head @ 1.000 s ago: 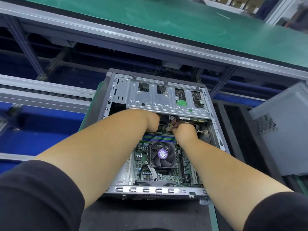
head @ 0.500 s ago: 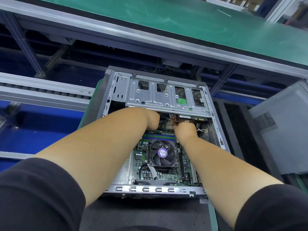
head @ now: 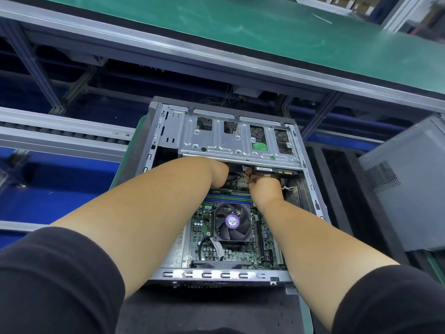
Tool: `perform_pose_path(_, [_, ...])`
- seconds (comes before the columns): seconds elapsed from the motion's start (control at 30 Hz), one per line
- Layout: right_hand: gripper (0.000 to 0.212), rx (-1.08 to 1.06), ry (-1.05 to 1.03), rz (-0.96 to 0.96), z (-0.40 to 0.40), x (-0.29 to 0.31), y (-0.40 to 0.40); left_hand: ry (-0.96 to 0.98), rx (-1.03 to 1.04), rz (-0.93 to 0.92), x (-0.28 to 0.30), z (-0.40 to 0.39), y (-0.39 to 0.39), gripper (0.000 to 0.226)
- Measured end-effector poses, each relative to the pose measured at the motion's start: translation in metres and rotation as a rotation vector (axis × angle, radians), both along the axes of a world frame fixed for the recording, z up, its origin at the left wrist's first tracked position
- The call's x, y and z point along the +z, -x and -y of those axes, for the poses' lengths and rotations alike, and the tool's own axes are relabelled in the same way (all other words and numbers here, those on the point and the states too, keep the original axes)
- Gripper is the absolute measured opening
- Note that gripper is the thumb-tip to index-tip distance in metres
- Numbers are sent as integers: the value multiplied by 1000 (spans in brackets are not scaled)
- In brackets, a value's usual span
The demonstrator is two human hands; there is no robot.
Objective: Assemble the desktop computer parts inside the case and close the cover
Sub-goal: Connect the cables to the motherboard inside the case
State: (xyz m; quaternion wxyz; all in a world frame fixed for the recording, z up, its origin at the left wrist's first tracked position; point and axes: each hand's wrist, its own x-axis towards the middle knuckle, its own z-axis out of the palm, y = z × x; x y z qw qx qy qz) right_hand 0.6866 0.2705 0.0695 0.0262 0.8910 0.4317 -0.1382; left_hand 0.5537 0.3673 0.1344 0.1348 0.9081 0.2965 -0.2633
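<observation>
Green conveyor up top, open case point(head: 154, 150) mid-frame: left hand point(head: 218, 174) buried under drive cage point(head: 238, 143), grip unclear; right hand point(head: 265, 189) pinches cable plug by drive point(head: 274, 170), fragile pins, hold housing.

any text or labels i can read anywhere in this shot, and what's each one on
Nothing here can be read for certain.
Purple round sticker on the CPU fan: printed, too blurred to read.
White label on the drive under the drive cage: small print, unreadable.
Green sticker showing through the cage: no readable text.
White barcode label near the motherboard left edge: too small.
Motherboard silkscreen: too small.
</observation>
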Motion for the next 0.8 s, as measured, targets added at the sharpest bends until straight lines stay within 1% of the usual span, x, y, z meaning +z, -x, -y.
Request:
perform_pose_path(0.1, [34, -72, -113, -159, 1, -2, -1, -26, -14, 29, 0, -1, 1, 27])
perform_pose_path(0.13, [33, -76, -124, -184, 1, -3, -2, -27, -18, 31, -1, -1, 2, 27])
perform_pose_path(0.17, [33, -64, -117, -176, 0, -3, -1, -27, -21, 32, -1, -1, 2, 26])
perform_pose_path(0.23, [33, -4, -59, -101, -1, -3, -2, -28, -25, 38, -1, -1, 3, 23])
perform_pose_path(0.33, [37, 90, 51, 18, -3, -5, -4, -15, -31, 41, -1, -1, 4, 8])
perform_pose_path(0.37, [37, 107, 87, 38, -5, -5, -6, -8, -29, 44, -1, -1, 4, 8])
perform_pose_path(0.5, [41, 99, 268, 37, -14, 0, -12, -7, -40, 45, -2, -2, 5, 5])
perform_pose_path(0.6, [40, 98, 315, 81, -14, -1, -14, 1, -44, 33, -3, -2, 4, 7])
perform_pose_path(0.8, [38, 89, 285, 66, -16, -4, -13, 21, -24, 10, 0, -1, 2, 11])
